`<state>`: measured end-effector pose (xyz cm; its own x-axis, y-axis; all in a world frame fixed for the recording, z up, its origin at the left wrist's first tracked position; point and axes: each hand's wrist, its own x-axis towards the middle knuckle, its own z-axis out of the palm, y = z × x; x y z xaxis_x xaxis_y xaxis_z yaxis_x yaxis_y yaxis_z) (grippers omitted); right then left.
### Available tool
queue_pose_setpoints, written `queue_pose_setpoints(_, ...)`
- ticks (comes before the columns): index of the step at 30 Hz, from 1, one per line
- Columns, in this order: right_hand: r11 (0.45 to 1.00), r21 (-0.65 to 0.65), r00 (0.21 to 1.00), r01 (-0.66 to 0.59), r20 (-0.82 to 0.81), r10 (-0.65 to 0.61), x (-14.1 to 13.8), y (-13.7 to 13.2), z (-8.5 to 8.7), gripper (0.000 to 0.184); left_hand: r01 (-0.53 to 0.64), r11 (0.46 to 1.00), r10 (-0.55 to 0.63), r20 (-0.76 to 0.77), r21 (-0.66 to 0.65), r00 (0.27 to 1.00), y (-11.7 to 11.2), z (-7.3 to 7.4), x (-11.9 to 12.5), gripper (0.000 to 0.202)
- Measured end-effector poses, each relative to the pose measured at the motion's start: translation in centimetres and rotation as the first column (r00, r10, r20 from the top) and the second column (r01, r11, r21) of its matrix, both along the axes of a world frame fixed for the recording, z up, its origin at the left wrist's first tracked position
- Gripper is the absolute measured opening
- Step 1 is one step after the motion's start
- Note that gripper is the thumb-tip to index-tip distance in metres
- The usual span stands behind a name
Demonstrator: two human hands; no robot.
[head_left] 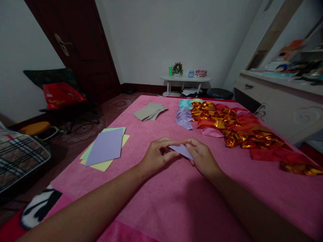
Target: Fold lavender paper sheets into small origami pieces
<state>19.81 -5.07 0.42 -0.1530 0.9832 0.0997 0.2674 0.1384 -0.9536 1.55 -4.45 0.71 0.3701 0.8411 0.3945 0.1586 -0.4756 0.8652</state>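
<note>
Both of my hands meet over the middle of a pink cloth-covered table [164, 201]. Between them lies a small folded piece of lilac paper [182, 151]. My left hand [156, 156] pinches its left end with curled fingers. My right hand [202, 156] grips its right end, fingers bent down over the fold. The paper sits just above or on the cloth; I cannot tell which.
A stack of lilac, green and yellow paper sheets [106, 147] lies to the left. Grey cards [150, 111] lie farther back. Folded lilac and blue pieces [184, 116] and a long row of gold and red foil pieces [239, 132] fill the right. A cabinet [280, 104] stands at right.
</note>
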Motion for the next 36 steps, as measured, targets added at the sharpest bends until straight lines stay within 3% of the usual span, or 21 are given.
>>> queue_pose_setpoints(9,0.998,0.035,0.998,-0.046,0.051,0.044,0.16,-0.11,-0.53,0.025,-0.064,0.998,0.063,-0.052,-0.018,0.997,-0.08,-0.01,0.1,0.027)
queue_pose_setpoints(18,0.989,0.027,0.986,-0.147,0.088,0.144,0.22,-0.55,0.21,0.036,-0.132,0.969,0.135,0.0,-0.208,0.991,0.13,-0.16,0.18,0.023)
queue_pose_setpoints(27,0.982,0.02,0.978,-0.187,0.099,0.184,0.32,-0.54,0.04,0.037,-0.071,0.954,0.099,0.083,-0.293,0.992,0.29,-0.13,0.17,0.024)
queue_pose_setpoints(36,0.983,0.04,0.974,-0.18,0.143,0.173,0.28,-0.47,0.09,0.038,-0.036,0.956,0.075,0.125,-0.29,0.989,0.4,-0.45,0.16,0.024)
